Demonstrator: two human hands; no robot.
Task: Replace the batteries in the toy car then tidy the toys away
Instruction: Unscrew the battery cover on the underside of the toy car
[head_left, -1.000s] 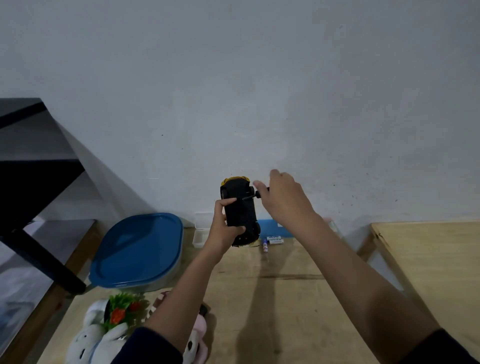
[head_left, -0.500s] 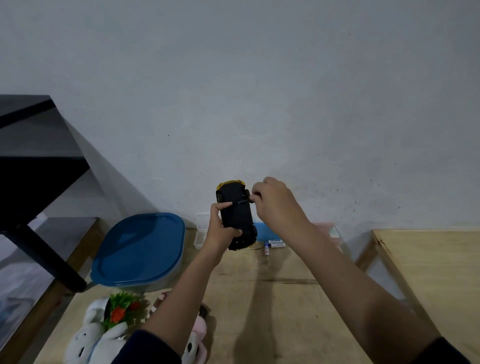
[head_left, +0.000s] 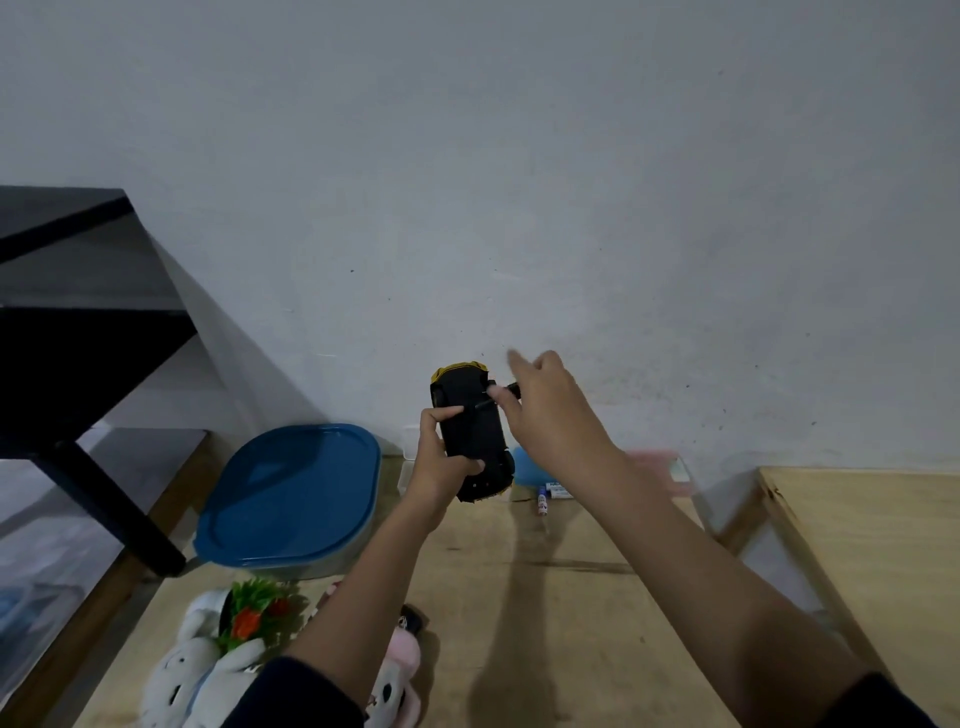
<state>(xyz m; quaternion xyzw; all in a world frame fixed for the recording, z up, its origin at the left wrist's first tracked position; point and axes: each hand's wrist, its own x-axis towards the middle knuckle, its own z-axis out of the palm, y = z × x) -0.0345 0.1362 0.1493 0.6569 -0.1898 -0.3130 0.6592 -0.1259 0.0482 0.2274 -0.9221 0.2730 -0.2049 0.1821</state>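
I hold a yellow toy car (head_left: 470, 421) upside down above the wooden table (head_left: 545, 582), its black underside facing me. My left hand (head_left: 441, 462) grips the car from the left. My right hand (head_left: 550, 410) holds a small black screwdriver (head_left: 496, 396) with its tip against the car's underside, index finger raised. Loose batteries (head_left: 544, 500) lie on the table by the wall, just beyond the car.
A blue-lidded storage box (head_left: 291, 499) stands at the left. White and pink plush toys (head_left: 208, 670) and a green plastic plant (head_left: 254, 608) lie at the near left. A blue item (head_left: 527, 470) and a pink item (head_left: 657, 465) sit by the wall. A black shelf frame (head_left: 78, 364) is left; another table (head_left: 872, 551) right.
The car and both hands have shifted slightly, and my right index finger has lifted while the screwdriver stays at the car's underside.
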